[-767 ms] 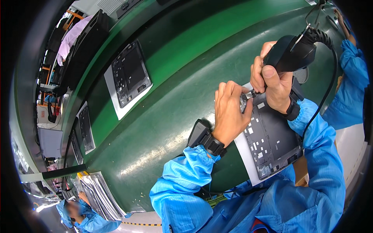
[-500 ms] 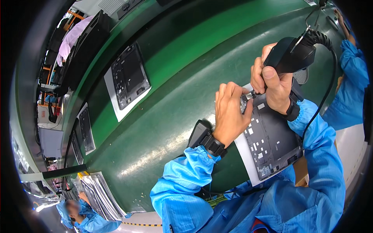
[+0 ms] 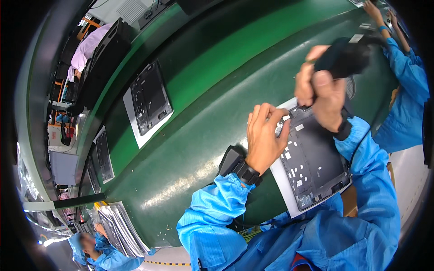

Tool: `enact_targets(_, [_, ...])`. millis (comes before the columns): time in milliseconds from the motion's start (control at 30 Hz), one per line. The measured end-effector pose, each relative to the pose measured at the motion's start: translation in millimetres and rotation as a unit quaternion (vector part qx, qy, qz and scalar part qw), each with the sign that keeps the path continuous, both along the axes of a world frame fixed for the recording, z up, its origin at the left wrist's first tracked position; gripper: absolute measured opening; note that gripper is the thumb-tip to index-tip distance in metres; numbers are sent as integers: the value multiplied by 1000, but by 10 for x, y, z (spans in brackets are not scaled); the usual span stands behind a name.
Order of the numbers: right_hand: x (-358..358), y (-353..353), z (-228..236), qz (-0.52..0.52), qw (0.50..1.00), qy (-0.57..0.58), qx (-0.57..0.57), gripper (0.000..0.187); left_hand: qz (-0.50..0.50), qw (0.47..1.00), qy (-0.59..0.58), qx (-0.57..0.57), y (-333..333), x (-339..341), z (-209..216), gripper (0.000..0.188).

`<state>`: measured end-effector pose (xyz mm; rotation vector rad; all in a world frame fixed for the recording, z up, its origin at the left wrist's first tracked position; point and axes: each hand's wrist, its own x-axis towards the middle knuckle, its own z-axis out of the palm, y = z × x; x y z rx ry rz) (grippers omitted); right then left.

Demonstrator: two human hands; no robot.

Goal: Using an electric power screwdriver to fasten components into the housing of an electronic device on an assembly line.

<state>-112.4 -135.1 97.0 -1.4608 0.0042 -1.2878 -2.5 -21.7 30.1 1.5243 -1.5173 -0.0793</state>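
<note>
My right hand (image 3: 329,101) grips a black corded tool that looks like an electric screwdriver (image 3: 346,58), blurred by motion. The tool is raised over the far edge of a black tablet housing (image 3: 323,151), and its tip is hidden. White pads dot the housing, which lies on a white sheet (image 3: 285,193) on the green bench. At the housing's far left corner, my left hand (image 3: 266,135) has thumb and forefinger curled together around a small light spot. What they pinch there is too small to make out.
Another black housing (image 3: 151,97) lies on a white sheet at the back left, with more housings (image 3: 103,153) beyond. A stack of sheets (image 3: 121,228) is at the lower left, beside a seated person (image 3: 97,248). At the right, a co-worker's blue sleeve (image 3: 402,67) reaches over the bench.
The screwdriver has tilted and swung slightly to the right in my right hand. My left hand has shifted a little down and left. A co-worker's hand has come in at the top right.
</note>
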Motion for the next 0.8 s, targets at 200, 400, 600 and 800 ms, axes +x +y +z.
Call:
enact_targets(200, [-622,-582,240,-121,992,-19,-2,28,17,989,-146,-27,65,-12,22,26])
enact_targets(400, [-847,-738,140,-164,986,-13,20,27,-8,970,-243,-24,72,-36,97,35])
enact_targets(600, [-869,-715,136,-141,990,12,9,30,-4,965,-261,-38,34,-67,93,33])
enact_targets(800, [-863,-670,100,-128,991,22,15,29,0,967,-253,-35,27,-73,107,33])
